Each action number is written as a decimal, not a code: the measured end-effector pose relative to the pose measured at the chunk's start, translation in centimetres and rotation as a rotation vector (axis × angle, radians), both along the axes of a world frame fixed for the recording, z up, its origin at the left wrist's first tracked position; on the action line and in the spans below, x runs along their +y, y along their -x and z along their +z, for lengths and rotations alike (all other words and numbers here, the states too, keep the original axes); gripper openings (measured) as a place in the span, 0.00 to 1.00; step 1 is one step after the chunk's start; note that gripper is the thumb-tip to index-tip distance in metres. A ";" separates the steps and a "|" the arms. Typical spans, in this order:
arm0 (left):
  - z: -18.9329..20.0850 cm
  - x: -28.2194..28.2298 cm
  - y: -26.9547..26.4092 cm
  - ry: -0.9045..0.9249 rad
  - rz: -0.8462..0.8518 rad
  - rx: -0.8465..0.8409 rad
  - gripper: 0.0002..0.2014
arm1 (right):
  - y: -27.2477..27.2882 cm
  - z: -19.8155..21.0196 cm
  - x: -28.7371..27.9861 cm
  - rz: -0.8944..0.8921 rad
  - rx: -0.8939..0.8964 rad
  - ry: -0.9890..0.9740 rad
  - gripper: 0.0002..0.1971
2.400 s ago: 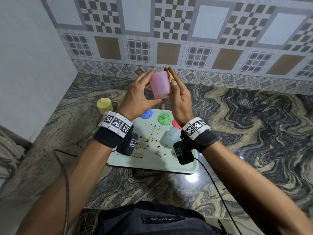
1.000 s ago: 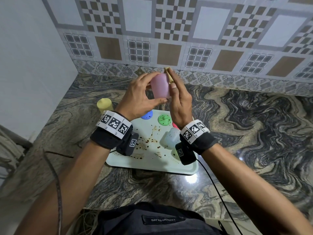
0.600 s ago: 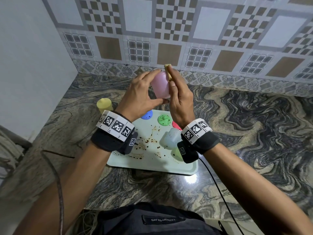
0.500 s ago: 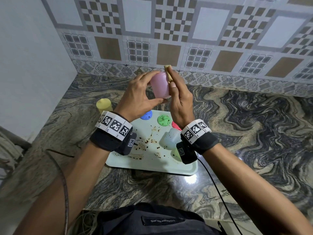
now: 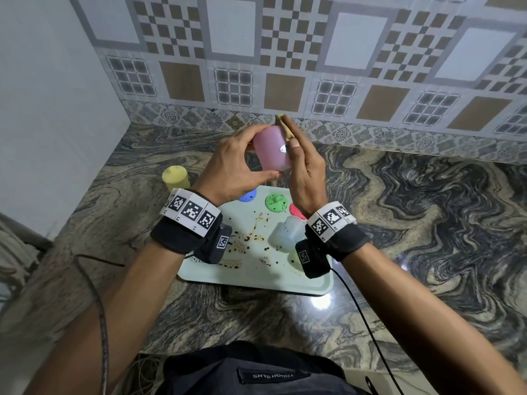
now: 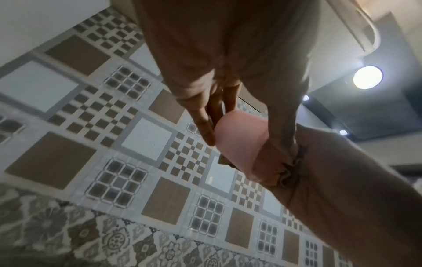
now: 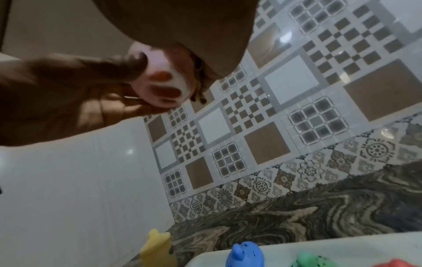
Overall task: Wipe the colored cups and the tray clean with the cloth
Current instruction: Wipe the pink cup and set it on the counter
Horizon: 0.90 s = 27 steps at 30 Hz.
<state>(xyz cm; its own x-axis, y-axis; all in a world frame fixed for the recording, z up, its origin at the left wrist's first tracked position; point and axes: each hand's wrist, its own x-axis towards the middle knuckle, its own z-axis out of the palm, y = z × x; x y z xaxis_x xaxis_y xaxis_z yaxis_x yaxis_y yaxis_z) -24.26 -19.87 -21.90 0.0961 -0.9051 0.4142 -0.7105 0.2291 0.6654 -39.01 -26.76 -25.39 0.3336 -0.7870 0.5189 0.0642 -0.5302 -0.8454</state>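
I hold a pink cup (image 5: 275, 155) up above the counter; my left hand (image 5: 263, 152) grips it between thumb and fingers. My right hand (image 5: 292, 134) holds a tan cloth (image 5: 285, 128) and presses it against the cup's right side. In the left wrist view the cloth (image 6: 285, 173) is bunched at the pink cup's (image 6: 239, 140) edge. Below lies a pale green tray (image 5: 256, 275) spotted with brown stains. On it stand blue (image 5: 247, 195), green (image 5: 276, 201), red (image 5: 296, 210) and pale translucent (image 5: 289, 233) cups.
A yellow cup (image 5: 175, 176) stands upside down on the marble counter (image 5: 413, 223), left of the tray. A tiled wall (image 5: 313, 67) rises behind and a plain white wall (image 5: 51, 109) closes the left side. Wrist camera cables trail over the counter's front edge.
Both hands stay raised in nearly the same spot. The pink cup has turned a little in my left fingers while my right hand rubs the cloth along its side.
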 end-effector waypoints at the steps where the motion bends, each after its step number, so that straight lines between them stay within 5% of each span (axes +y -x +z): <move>1: 0.0 0.0 -0.1 0.019 -0.011 0.008 0.44 | 0.0 0.1 0.1 0.013 -0.045 -0.047 0.20; 5: -0.7 0.1 0.0 0.097 -0.021 0.064 0.44 | 0.0 0.8 0.1 -0.040 -0.103 -0.517 0.21; 7: -0.9 0.0 0.1 0.090 0.022 0.083 0.44 | 0.2 0.6 -0.1 -0.071 -0.155 -0.587 0.20; 15: -0.9 -0.5 0.5 -0.038 0.069 0.172 0.40 | 0.2 1.3 0.3 0.052 -0.130 -0.353 0.21; 20: -0.4 -0.6 -0.5 -0.098 -0.015 0.391 0.21 | 0.4 1.3 -0.6 0.033 -0.103 -0.269 0.21; 25: -0.4 -1.2 -1.1 -0.243 0.018 0.266 0.46 | 0.4 1.0 -1.3 0.052 0.111 -0.099 0.22; 27: -0.6 -1.1 -0.7 -0.292 0.032 0.209 0.46 | 0.2 0.9 -1.5 0.058 0.173 -0.069 0.23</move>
<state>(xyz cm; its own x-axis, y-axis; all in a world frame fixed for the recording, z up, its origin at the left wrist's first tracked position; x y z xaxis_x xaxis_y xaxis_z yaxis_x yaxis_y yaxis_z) -23.60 -21.01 -22.53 0.1811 -0.9776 0.1068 -0.5561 -0.0123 0.8310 -39.20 -28.27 -24.45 0.4589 -0.7958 0.3951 -0.0565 -0.4699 -0.8809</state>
